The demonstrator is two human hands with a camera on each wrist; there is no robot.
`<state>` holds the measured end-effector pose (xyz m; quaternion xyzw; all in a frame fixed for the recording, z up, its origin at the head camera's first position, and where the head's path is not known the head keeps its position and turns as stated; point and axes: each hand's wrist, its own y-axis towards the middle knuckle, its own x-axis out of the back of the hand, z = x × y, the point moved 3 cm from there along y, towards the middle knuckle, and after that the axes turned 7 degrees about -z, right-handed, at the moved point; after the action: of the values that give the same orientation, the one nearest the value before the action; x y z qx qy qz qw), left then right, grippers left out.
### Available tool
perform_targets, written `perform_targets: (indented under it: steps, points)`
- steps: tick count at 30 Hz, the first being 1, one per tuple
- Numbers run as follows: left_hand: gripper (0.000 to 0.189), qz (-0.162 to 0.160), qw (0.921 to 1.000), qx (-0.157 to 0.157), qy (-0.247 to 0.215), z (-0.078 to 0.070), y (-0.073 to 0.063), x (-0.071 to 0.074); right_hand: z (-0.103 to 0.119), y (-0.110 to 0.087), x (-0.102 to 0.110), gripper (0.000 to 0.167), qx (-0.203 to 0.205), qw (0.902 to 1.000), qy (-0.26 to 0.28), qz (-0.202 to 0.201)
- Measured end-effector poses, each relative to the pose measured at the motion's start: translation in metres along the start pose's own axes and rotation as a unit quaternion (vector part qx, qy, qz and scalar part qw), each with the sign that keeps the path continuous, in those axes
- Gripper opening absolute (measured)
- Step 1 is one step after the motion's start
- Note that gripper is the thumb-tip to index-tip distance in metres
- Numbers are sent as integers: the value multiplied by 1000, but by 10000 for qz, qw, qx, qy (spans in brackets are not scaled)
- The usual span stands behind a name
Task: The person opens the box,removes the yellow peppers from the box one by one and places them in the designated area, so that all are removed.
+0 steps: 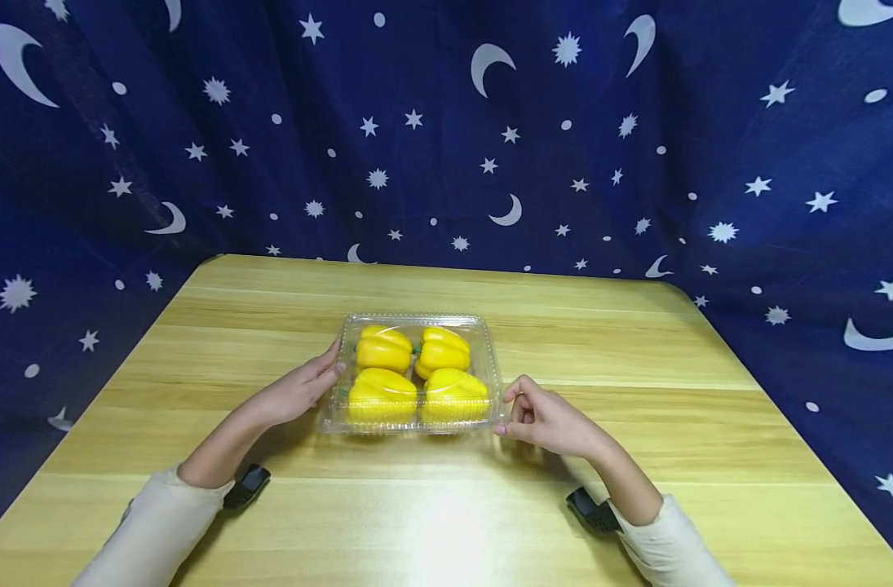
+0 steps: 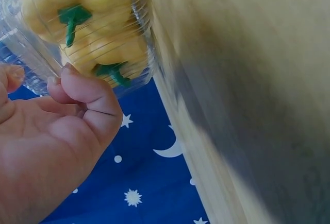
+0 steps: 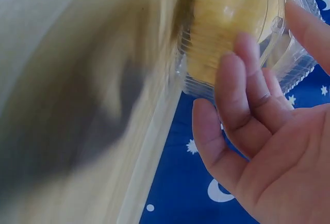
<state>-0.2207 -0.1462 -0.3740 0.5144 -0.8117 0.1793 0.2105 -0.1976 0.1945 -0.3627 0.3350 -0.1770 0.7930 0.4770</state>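
Observation:
A clear plastic clamshell container [image 1: 492, 352] holds several yellow bell peppers [image 1: 383, 350] in two rows. In the left wrist view, green stems [image 2: 75, 16] show through its ribbed wall. My left hand [image 1: 299, 391] grips the container's left side, its thumb near the rim and the other fingertips partly hidden. At the front right corner, my right hand [image 1: 552, 417] pinches the rim between thumb and forefinger. Its remaining fingers [image 3: 232, 87] are loosely curled beside the wall in the right wrist view. Whether the container's base touches the table cannot be told.
A light wood-grain table [image 1: 446, 481] spreads around the container, with a bright glare at its front. Behind and at the sides hangs a dark blue curtain [image 1: 431, 147] with white moons and stars. Black wrist devices [image 1: 246, 487] sit under both forearms.

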Motion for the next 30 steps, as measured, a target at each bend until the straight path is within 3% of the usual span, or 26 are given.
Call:
perform_targets:
  steps: [12,23,30]
  points:
    - [66,42,10000,26,4,-1,-1,0,0,1,3,65,-93,9987,-172,-472]
    - [67,63,10000,21,-56,-1,0,1,2,2,4,77,-33,9983,-177,-546]
    - [66,38,10000,21,-59,0,1,2,2,3,3,80,79,9991,-229,-344]
